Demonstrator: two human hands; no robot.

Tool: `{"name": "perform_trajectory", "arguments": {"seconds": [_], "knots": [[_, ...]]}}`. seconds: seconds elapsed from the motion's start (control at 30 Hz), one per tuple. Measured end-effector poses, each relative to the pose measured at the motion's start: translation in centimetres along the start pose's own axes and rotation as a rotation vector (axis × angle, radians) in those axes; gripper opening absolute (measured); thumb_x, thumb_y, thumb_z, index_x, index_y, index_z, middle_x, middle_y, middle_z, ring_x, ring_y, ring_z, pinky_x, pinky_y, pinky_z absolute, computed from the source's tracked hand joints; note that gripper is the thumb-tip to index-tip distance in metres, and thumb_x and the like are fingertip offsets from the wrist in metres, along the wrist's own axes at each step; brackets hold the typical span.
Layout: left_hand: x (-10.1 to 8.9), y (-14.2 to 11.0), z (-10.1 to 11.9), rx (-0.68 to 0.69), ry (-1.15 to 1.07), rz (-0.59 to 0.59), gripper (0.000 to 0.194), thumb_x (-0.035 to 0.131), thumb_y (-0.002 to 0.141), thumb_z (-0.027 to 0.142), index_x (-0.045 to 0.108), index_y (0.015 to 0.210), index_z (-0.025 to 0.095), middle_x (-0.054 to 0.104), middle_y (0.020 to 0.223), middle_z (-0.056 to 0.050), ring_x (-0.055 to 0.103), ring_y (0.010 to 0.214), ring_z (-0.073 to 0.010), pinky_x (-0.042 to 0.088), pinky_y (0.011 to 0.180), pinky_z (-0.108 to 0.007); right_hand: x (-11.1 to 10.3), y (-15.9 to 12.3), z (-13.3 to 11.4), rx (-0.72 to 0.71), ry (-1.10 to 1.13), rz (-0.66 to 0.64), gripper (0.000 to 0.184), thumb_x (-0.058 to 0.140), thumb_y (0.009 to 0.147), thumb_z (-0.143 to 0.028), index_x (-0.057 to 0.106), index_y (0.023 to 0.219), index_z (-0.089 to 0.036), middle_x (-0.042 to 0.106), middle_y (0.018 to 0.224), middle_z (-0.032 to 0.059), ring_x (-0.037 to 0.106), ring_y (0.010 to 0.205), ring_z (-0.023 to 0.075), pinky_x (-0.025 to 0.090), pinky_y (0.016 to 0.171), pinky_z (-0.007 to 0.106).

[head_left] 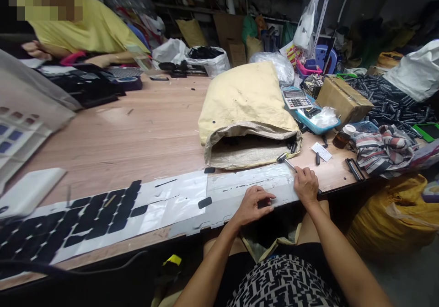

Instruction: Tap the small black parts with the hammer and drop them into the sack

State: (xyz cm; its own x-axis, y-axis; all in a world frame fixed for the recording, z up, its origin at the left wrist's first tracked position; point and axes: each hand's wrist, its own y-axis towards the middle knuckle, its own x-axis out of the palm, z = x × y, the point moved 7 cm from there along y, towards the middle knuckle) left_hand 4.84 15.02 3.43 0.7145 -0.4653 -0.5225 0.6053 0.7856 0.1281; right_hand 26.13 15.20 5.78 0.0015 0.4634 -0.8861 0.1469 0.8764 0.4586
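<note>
My right hand is wrapped round the handle of a small hammer. Its metal head points away from me, near the mouth of a cream woven sack, and the handle's dark end shows below my fingers. My left hand lies at the table's front edge with thumb and forefinger apart, and I see nothing in it. Beneath both hands runs a clear-covered pale strip. Dark pieces are inside the sack mouth. To the left, black rounded pads lie in rows on a white sheet.
A co-worker in a yellow top sits across the table. At the right are a calculator, a blue basket, a cardboard box, a brown bottle, striped cloth and many black spiral parts. A yellow sack stands below.
</note>
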Motion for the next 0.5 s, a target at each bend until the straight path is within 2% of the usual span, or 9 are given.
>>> {"name": "perform_trajectory", "arguments": {"seconds": [0.07, 0.13, 0.2, 0.3, 0.4, 0.5], "knots": [[-0.5, 0.5, -0.6, -0.051, -0.067, 0.023, 0.027, 0.073, 0.079, 0.038, 0.077, 0.102, 0.025, 0.075, 0.084, -0.003, 0.061, 0.093, -0.0239, 0.043, 0.093, -0.040, 0.0, 0.0, 0.0, -0.002, 0.004, -0.002, 0.032, 0.052, 0.092, -0.019, 0.067, 0.120, -0.025, 0.058, 0.094, 0.0065, 0.043, 0.087, 0.0219, 0.029, 0.073, 0.033], [-1.8, 1.6, -1.8, -0.129, -0.135, 0.085, 0.030, 0.070, 0.080, 0.041, 0.077, 0.102, 0.022, 0.073, 0.084, -0.004, 0.063, 0.083, -0.0209, 0.047, 0.082, -0.034, 0.0, 0.0, 0.0, -0.007, 0.004, -0.007, 0.032, 0.052, 0.092, -0.019, 0.066, 0.121, -0.025, 0.058, 0.093, 0.0064, 0.044, 0.088, 0.0222, 0.029, 0.073, 0.033], [-4.2, 3.4, -3.4, -0.216, -0.146, 0.212, 0.037, 0.068, 0.080, 0.044, 0.076, 0.105, 0.019, 0.072, 0.082, -0.004, 0.063, 0.075, -0.0189, 0.048, 0.074, -0.031, -0.1, 0.0, -0.1, -0.007, 0.003, -0.008, 0.032, 0.053, 0.092, -0.019, 0.066, 0.121, -0.024, 0.057, 0.092, 0.0064, 0.044, 0.088, 0.0222, 0.029, 0.073, 0.033], [-9.4, 6.9, -5.9, -0.352, 0.006, 0.448, 0.043, 0.065, 0.081, 0.044, 0.074, 0.111, 0.016, 0.071, 0.081, -0.004, 0.064, 0.074, -0.0192, 0.049, 0.074, -0.030, -0.1, -0.1, -0.1, -0.005, 0.005, 0.001, 0.031, 0.052, 0.093, -0.019, 0.066, 0.120, -0.025, 0.057, 0.092, 0.0063, 0.044, 0.087, 0.0220, 0.029, 0.073, 0.032], [-13.9, 10.2, -8.3, -0.512, 0.258, 0.578, 0.042, 0.061, 0.083, 0.041, 0.072, 0.114, 0.015, 0.074, 0.093, -0.009, 0.067, 0.089, -0.0245, 0.050, 0.083, -0.034, 0.0, -0.2, -0.1, -0.004, 0.008, 0.010, 0.032, 0.053, 0.092, -0.018, 0.066, 0.120, -0.024, 0.057, 0.091, 0.0062, 0.044, 0.086, 0.0219, 0.030, 0.073, 0.032], [-16.1, 12.4, -10.7, -0.734, 0.429, 0.581, 0.041, 0.060, 0.083, 0.040, 0.073, 0.109, 0.011, 0.073, 0.100, -0.020, 0.067, 0.101, -0.0356, 0.051, 0.086, -0.043, 0.3, -0.3, -0.1, 0.001, 0.018, 0.004, 0.033, 0.054, 0.090, -0.018, 0.066, 0.120, -0.024, 0.057, 0.092, 0.0062, 0.044, 0.087, 0.0217, 0.030, 0.074, 0.032]]}}
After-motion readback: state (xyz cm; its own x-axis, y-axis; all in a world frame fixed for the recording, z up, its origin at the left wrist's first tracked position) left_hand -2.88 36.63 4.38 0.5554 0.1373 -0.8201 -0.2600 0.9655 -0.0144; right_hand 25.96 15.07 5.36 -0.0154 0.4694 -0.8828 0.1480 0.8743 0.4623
